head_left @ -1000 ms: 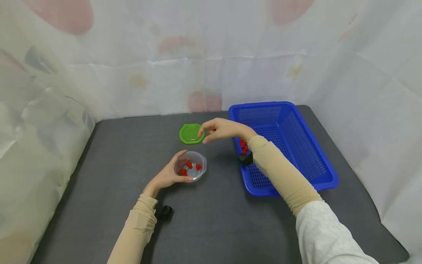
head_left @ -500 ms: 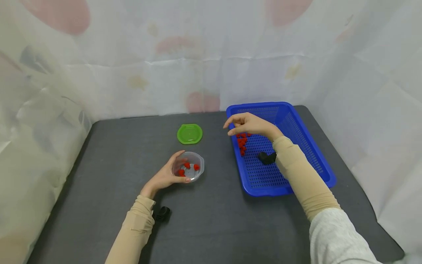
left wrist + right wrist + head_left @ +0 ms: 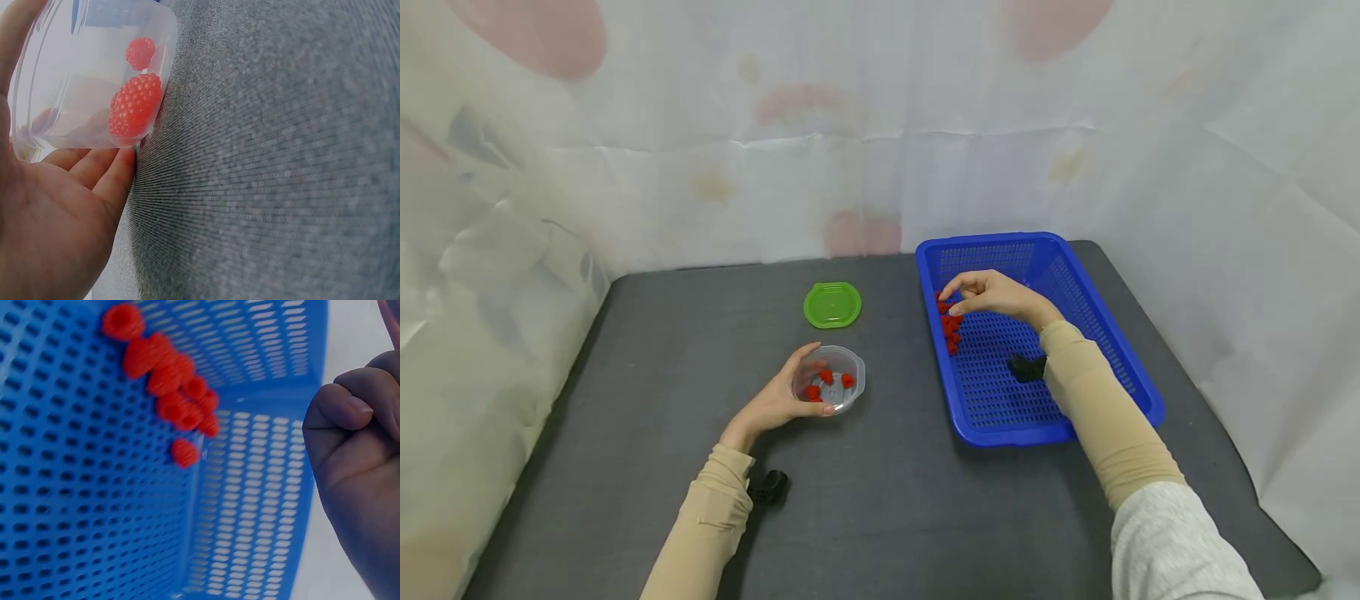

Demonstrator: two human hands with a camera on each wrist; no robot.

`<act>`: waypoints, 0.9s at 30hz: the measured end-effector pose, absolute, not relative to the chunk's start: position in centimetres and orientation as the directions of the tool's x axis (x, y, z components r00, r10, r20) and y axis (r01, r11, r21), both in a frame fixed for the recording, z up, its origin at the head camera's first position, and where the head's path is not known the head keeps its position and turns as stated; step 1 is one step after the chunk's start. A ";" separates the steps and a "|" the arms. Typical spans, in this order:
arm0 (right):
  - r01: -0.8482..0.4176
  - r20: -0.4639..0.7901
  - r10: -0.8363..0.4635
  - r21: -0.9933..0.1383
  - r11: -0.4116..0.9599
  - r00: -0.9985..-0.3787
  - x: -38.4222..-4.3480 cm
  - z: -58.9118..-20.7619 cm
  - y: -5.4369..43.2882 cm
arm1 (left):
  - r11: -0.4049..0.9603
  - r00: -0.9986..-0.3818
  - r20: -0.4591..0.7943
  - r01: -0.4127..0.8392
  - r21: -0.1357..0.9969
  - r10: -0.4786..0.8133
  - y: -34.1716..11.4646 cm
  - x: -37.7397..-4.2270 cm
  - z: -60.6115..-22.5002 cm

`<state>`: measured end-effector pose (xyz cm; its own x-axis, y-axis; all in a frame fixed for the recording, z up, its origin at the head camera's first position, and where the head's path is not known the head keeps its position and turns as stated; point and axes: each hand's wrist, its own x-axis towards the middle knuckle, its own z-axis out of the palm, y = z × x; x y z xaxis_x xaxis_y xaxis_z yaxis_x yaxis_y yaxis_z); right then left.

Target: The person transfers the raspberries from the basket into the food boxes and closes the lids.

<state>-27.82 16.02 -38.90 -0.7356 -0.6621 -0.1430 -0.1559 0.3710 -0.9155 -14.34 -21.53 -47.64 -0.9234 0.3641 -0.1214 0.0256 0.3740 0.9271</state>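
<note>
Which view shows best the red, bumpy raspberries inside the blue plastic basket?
The right wrist view: the red, bumpy raspberries appear large and uncovered in the blue plastic basket. The head view shows them small, partly behind the right hand. The left wrist view shows none of these, only other raspberries in the clear plastic container.

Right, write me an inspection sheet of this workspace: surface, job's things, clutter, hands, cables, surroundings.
Surface: dark grey tabletop, ridged in the left wrist view.
Job's things: clear cup holding red berries; blue basket with more berries along its left side; green lid on the tabletop beyond the cup.
Clutter: nothing seen.
Hands: left hand grips the cup; right hand is over the basket, near its berries.
Cables: nothing seen.
Surroundings: pale patterned sheeting behind and at both sides.
</note>
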 end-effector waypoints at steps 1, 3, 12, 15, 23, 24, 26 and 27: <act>-0.148 -0.147 -0.657 -0.916 0.372 -0.739 -27.9 -39.2 16.2 | 0.371 -0.923 -0.118 0.029 0.928 0.367 -21.5 -14.4 -47.7; -0.126 -0.166 -0.648 -0.917 0.379 -0.744 -28.1 -39.8 16.6 | 0.365 -0.922 -0.112 0.034 0.930 0.371 -21.6 -14.5 -47.8; -0.125 -0.272 -0.655 -0.861 0.493 -0.705 -28.9 -42.0 17.0 | 0.361 -0.923 -0.107 0.037 0.932 0.369 -21.7 -14.3 -47.8; -0.140 -0.294 -0.663 -0.843 0.519 -0.689 -29.1 -42.4 16.9 | 0.359 -0.925 -0.101 0.041 0.932 0.367 -21.8 -14.3 -47.8; -0.185 -0.347 -0.680 -0.793 0.581 -0.646 -29.4 -43.5 16.7 | 0.366 -0.924 -0.090 0.057 0.929 0.372 -21.7 -14.4 -47.9; -0.204 -0.344 -0.690 -0.788 0.581 -0.637 -29.4 -43.6 16.7 | 0.363 -0.922 -0.088 0.060 0.930 0.376 -21.7 -14.4 -48.0; -0.240 -0.338 -0.714 -0.782 0.575 -0.613 -29.4 -43.8 16.7 | 0.357 -0.922 -0.087 0.059 0.932 0.377 -21.7 -14.4 -48.0; -0.267 -0.326 -0.731 -0.780 0.566 -0.599 -29.3 -43.9 16.7 | 0.355 -0.922 -0.085 0.059 0.933 0.377 -21.7 -14.4 -48.0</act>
<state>-29.35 16.74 -43.95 -0.5992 -0.7312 -0.3260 -0.2668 0.5663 -0.7798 -14.43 -21.66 -48.05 -0.9221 0.3773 -0.0853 0.0592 0.3554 0.9328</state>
